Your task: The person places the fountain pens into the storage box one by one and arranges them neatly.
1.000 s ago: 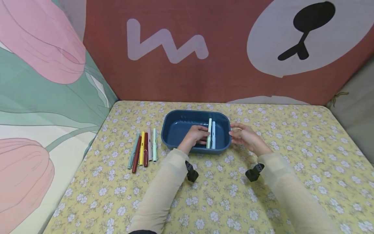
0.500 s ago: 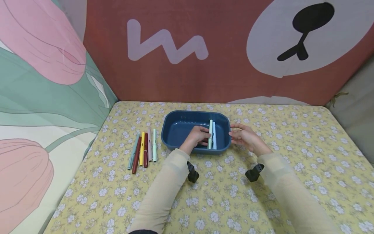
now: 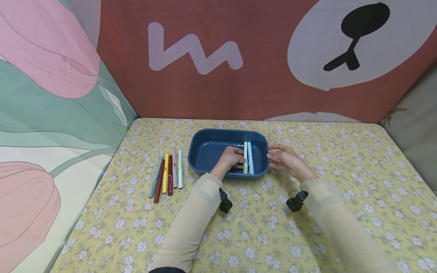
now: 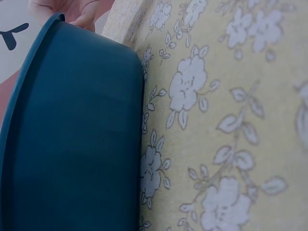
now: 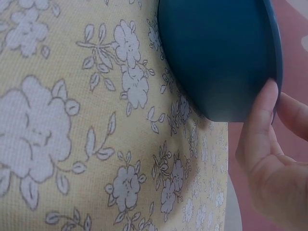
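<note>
In the head view, my left hand (image 3: 232, 157) reaches into a dark blue plastic box (image 3: 207, 167). Its fingertips pinch a pale green pen (image 3: 245, 146), which lies beside a light blue pen (image 3: 250, 159) at the box's right end. Straight fingers of my right hand (image 3: 288, 160) touch the outside of that end. The right wrist view shows the same right hand (image 5: 274, 178) against the wall near the rim. In the left wrist view the box's outer side (image 4: 77, 130) hides my left hand.
Left of the box several pens lie on the flowered cloth (image 3: 136, 227): a teal pen (image 3: 156, 176), two dark red ones, a yellow pen (image 3: 165, 172), a lilac pen (image 3: 175, 168) and a mint pen (image 3: 181, 168). A printed fabric wall (image 3: 205, 94) stands behind.
The pale green pen has come down a little, and its upper end now sits about level with the light blue pen's. My left hand has barely moved; my right hand stays at the box.
</note>
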`<state>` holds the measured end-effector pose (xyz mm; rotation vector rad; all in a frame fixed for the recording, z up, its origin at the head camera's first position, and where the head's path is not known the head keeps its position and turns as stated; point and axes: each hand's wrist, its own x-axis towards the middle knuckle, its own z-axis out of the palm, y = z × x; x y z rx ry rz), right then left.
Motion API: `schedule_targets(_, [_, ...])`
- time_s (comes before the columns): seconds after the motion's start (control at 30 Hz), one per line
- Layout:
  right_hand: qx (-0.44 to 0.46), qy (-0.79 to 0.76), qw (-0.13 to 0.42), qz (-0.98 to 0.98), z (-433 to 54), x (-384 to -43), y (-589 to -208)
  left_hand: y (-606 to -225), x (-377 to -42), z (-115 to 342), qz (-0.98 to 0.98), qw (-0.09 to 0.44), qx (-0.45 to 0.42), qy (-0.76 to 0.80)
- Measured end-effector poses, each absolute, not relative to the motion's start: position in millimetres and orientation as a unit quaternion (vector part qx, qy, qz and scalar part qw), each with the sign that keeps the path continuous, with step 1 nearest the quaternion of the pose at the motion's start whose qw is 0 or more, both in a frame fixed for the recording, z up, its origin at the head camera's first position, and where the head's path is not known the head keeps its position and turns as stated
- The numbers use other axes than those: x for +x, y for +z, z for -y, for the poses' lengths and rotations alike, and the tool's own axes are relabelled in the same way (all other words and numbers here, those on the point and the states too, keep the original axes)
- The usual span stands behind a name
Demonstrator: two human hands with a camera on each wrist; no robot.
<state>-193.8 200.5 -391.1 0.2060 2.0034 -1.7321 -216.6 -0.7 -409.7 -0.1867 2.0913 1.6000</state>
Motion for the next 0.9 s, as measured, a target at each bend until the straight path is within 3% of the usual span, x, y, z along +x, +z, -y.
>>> schedule_targets(0.33, [0.07, -0.632, 0.239, -0.734, -200.6, -193.6, -391.1, -408.4, -213.6, -0.9, -0.78, 0.225, -0.072, 0.579])
schedule_targets(0.9, [0.067, -0.631, 0.237, -0.735, -200.9, -192.8, -392.0, -426.4, -229.2, -1.4, -0.775, 0.235, -0.087, 0.58])
